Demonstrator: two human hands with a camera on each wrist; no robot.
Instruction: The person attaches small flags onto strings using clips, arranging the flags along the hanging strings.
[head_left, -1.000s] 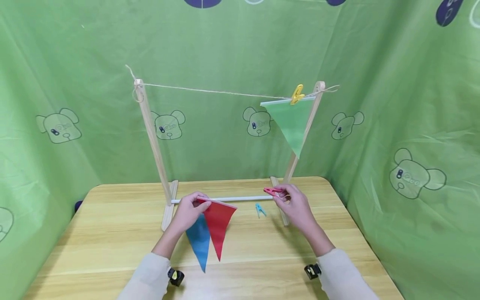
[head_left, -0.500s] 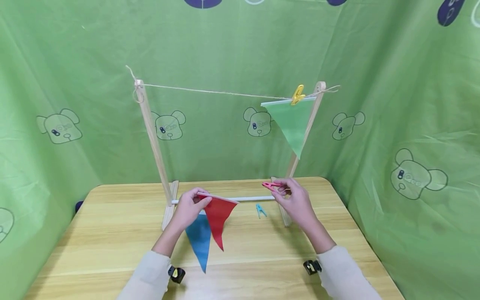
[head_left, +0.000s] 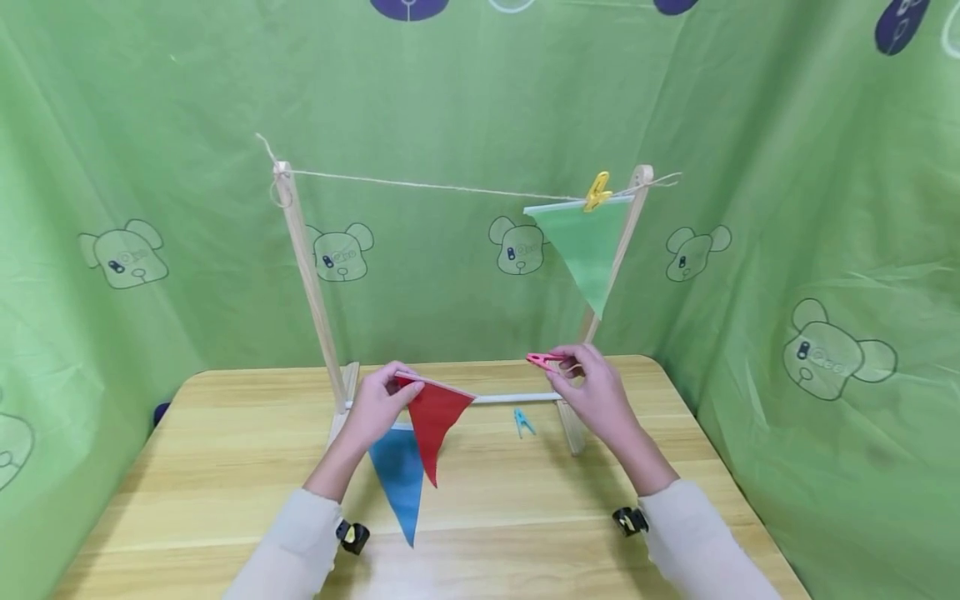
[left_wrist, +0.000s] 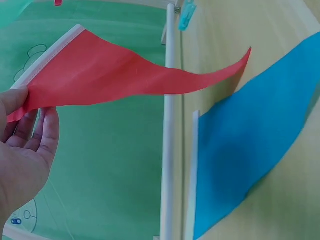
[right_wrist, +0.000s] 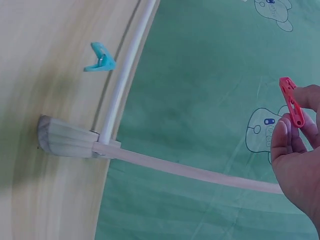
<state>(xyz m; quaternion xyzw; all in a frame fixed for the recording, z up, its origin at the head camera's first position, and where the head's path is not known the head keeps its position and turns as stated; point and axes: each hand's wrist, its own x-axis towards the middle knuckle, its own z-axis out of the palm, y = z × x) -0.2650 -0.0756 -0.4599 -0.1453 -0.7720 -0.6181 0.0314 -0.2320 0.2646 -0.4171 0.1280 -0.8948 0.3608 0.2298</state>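
Note:
My left hand (head_left: 378,402) pinches the top corner of a red triangular flag (head_left: 433,417) and holds it above the table; the left wrist view shows the red flag (left_wrist: 120,75) hanging free from the fingers (left_wrist: 30,130). A blue flag (head_left: 397,475) lies flat on the wooden table (head_left: 225,467) beneath it, also seen as the blue flag (left_wrist: 250,145). My right hand (head_left: 596,396) pinches a red clothespin (head_left: 545,360), the same red clothespin (right_wrist: 291,101) in the right wrist view. A blue clothespin (head_left: 522,421) lies on the table, the blue clothespin (right_wrist: 100,57).
A wooden frame with two posts (head_left: 303,267) carries a string (head_left: 435,185) across the top and a white rod (head_left: 510,398) at the base. A green flag (head_left: 588,250) hangs at the string's right end under a yellow clothespin (head_left: 597,190). Green cloth surrounds the table.
Both hands have risen a little. The red flag has lifted off the blue one, and the red clothespin has moved up from the rod.

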